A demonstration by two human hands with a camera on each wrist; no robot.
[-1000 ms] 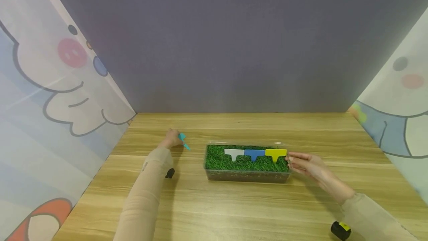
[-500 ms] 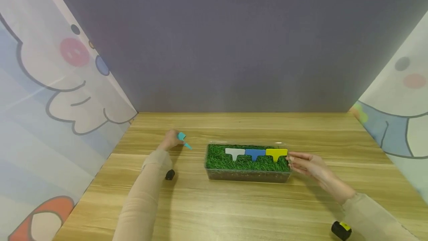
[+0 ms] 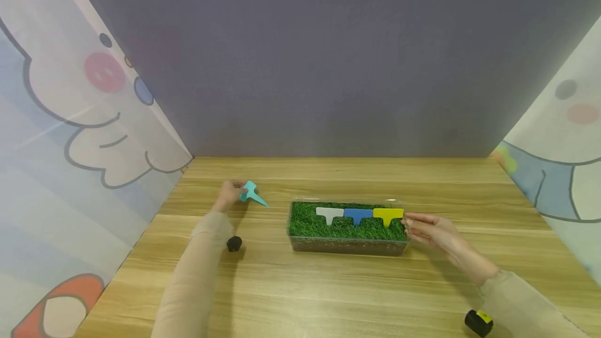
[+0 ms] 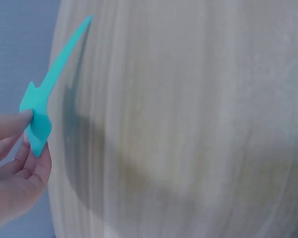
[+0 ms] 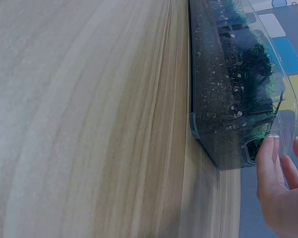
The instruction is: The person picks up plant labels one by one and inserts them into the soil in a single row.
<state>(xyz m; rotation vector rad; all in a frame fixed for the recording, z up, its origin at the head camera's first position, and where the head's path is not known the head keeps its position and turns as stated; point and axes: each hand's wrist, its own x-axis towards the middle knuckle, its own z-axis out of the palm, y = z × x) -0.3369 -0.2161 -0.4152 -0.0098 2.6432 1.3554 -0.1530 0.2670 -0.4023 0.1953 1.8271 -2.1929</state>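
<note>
Teal plant label [image 3: 252,194], T-shaped with a long pointed stake, pinched by its flat head between thumb and fingertips of the left hand [image 3: 228,194]; lifted just above the table [image 3: 328,286], left of the planter, stake pointing toward it. Same label [image 4: 42,106] in the left wrist view, head nipped by curled fingers [image 4: 12,148], spike slanting away over the wood, shadow beneath. Left arm stretched forward in a beige sleeve. Clear rectangular planter [image 3: 346,246] mid-table, filled with soil and green grass, holding a white label [image 3: 329,214], a blue label [image 3: 358,215] and a yellow label [image 3: 387,215] in a row, upright. Right hand [image 3: 429,231] at the planter's right end, fingers straight and relaxed, fingertips [image 5: 267,153] touching the clear rim, gripping nothing.
</note>
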